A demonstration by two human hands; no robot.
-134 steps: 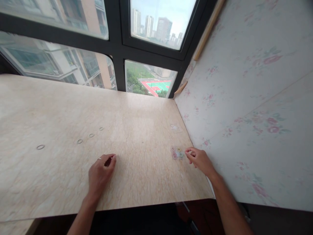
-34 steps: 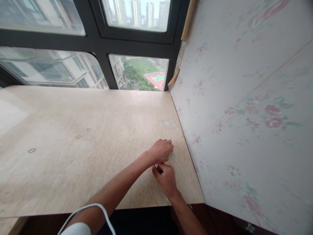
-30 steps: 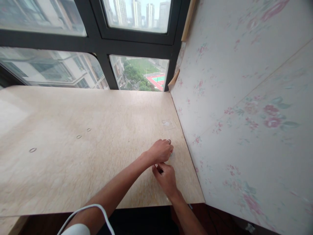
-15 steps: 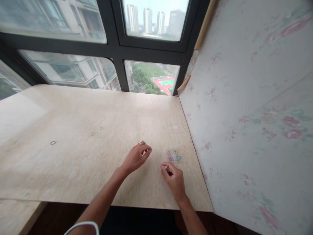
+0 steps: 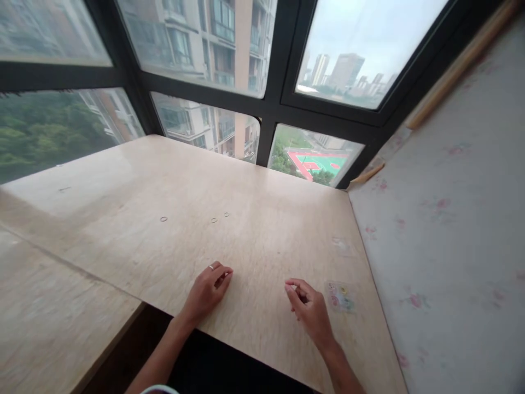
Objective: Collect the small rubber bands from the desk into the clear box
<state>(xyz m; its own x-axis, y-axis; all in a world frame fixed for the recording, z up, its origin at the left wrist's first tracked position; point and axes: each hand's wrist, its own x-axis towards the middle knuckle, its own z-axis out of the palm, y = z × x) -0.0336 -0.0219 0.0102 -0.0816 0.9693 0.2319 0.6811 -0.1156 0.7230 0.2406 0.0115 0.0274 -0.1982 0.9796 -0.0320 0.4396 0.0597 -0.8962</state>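
Note:
My left hand [image 5: 208,290] is low over the tabletop [image 5: 262,219], thumb and fingertips pinched together, with a ring on one finger. My right hand [image 5: 310,311] is to its right, also closed in a pinch, just left of a clear plastic box [image 5: 351,298]. Whether either pinch holds something small I cannot make out. Small coloured coils or rings [image 5: 335,300] show in the box. Beyond my left hand lie three thin rings: one larger ring [image 5: 164,219] and two smaller ones, a middle ring [image 5: 214,220] and a right ring [image 5: 226,214].
A clear flat plastic piece [image 5: 341,245] lies behind the box near the flowered wall [image 5: 443,257]. Dark window frames [image 5: 205,96] border the table's far side. At far left is a small thin object [image 5: 64,189]. The table's front edge [image 5: 241,350] runs close to my forearms.
The view has turned left, so the table items appear farther right. My hands are farther apart. Both have shifted left relative to the box, and my right hand is now beside it.

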